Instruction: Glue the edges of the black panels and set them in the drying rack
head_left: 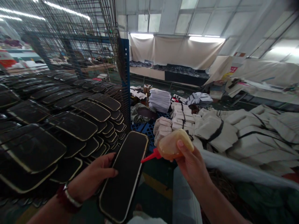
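Observation:
My left hand [98, 174] grips a long black panel [127, 174] with rounded corners by its left edge, thumb on its face. A pale, glue-like line runs round the panel's rim. In my right hand [190, 160] is a squeeze bottle [174, 144] of yellowish liquid, tilted so its red nozzle [150, 155] points down and left. The nozzle tip is at the panel's right edge; whether it touches cannot be told. My fingers wrap the bottle, and some are hidden behind it.
To the left, a wire rack [81, 59] with a blue post [126, 84] carries many similar black panels [72, 124]. White tied bundles [217, 130] lie at right, behind a pale-edged bin [252, 168]. A paper stack [160, 99] stands further back.

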`<state>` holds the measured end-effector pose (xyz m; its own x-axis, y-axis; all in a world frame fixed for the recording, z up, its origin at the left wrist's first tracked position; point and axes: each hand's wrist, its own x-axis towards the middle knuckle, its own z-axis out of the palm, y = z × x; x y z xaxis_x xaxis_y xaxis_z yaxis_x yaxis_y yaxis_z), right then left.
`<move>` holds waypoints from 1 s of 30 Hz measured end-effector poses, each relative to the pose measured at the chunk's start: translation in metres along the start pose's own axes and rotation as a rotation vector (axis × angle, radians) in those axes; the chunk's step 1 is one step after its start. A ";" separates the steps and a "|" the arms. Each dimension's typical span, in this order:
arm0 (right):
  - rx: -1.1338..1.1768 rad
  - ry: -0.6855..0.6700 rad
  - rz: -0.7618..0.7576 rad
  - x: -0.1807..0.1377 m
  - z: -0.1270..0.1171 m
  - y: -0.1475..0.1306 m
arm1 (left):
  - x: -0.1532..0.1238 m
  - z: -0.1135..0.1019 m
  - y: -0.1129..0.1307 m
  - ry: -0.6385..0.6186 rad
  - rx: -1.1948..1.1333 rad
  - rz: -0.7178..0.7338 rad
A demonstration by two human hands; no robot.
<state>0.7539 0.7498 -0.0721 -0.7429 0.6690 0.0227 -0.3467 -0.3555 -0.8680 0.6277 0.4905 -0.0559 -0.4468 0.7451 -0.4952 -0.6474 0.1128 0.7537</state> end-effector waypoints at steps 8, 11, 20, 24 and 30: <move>-0.038 0.005 0.041 -0.020 -0.009 0.010 | 0.010 0.008 0.002 0.076 -0.040 0.003; -0.050 0.016 0.064 -0.026 -0.013 0.012 | 0.016 0.008 0.002 0.113 -0.033 0.019; 0.017 -0.016 0.042 -0.038 -0.017 0.009 | 0.034 0.015 0.007 0.259 -0.055 0.025; 0.009 0.017 0.046 -0.040 -0.021 0.005 | 0.040 0.022 0.011 0.376 -0.081 0.046; 0.001 0.148 0.049 -0.051 -0.030 0.013 | 0.055 0.027 0.010 0.524 -0.215 0.109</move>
<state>0.8047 0.7311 -0.0995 -0.6661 0.7401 -0.0931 -0.3127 -0.3904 -0.8659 0.6133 0.5510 -0.0639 -0.7285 0.3136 -0.6090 -0.6673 -0.1236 0.7345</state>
